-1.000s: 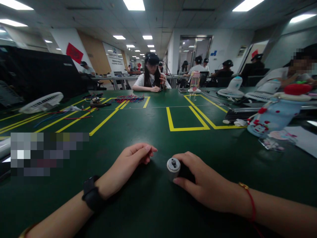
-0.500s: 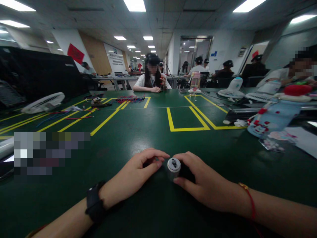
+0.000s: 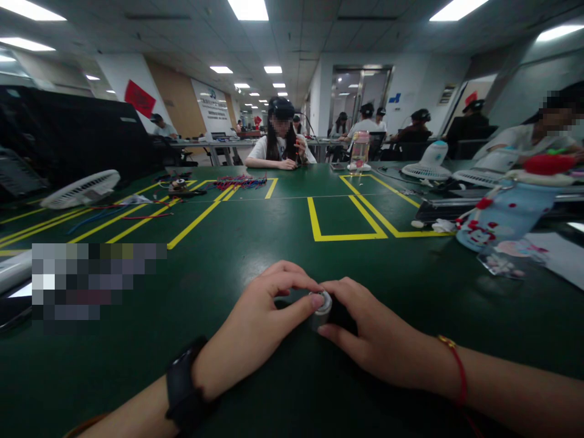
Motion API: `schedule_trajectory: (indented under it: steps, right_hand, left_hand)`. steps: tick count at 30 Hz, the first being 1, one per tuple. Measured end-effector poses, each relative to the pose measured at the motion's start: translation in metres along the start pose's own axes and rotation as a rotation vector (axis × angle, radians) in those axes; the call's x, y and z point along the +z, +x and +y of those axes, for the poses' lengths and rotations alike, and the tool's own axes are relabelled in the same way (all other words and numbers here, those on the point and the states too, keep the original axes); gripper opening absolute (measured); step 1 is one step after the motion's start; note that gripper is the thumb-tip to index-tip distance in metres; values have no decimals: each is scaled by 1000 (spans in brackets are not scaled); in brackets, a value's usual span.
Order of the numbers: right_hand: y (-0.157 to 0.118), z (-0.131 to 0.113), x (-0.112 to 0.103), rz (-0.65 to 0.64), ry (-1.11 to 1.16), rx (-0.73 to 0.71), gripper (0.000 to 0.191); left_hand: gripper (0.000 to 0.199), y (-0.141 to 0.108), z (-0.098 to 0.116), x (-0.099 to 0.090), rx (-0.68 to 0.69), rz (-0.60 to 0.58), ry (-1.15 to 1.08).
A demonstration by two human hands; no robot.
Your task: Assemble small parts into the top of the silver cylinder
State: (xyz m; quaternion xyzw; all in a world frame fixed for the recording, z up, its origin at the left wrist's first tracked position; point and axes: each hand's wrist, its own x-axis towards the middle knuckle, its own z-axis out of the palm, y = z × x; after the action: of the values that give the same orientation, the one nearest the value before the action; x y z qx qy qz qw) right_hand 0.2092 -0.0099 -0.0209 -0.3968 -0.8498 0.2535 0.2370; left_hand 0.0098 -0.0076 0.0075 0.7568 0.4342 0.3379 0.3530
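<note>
A small silver cylinder that looks like an electric motor [image 3: 322, 316] stands upright on the green table in front of me. My right hand [image 3: 376, 328] grips its side between thumb and fingers. From the left, my left hand [image 3: 269, 307] reaches over it, thumb and fingertips pinched at the motor's top. Those fingertips cover the short shaft there.
The green table [image 3: 219, 389] carries yellow tape lines [image 3: 349, 238]. Red and blue wires [image 3: 239, 182] lie at the back, left of the middle. A blue bottle [image 3: 506, 210] and white fans [image 3: 426, 167] stand on the right. A person [image 3: 279, 146] sits opposite.
My left hand has moved right and its thumb and fingers have closed on the motor's top. The right hand keeps its grip, almost unmoved.
</note>
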Motion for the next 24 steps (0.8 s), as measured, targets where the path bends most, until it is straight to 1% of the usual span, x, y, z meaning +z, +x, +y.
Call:
schedule_trajectory:
  steps: [4,8,11,14,19,24]
  right_hand:
    - [0,0,-1,-2,-1,-6,30]
    - [-1,-1,-2,-6,10,3,35]
    - [-1,-1,-3,-6,26,18,37]
    - [-3,-1,-4,-7,34,29,38]
    - [-4,0,-3,0,41,27,38]
    - [-3,1,-1,10,37,26,38]
  left_hand:
    - [13,1,-3,-4,-11,31,-23]
    - [16,-3,-14,-13,-37,50,-28]
    - [17,-6,-25,-16,-59,-8,48]
    - [18,-8,-32,-15,-29,-101,156]
    - [17,-7,-34,-13,38,-200,348]
    - [18,-8,-34,-16,50,-238,379]
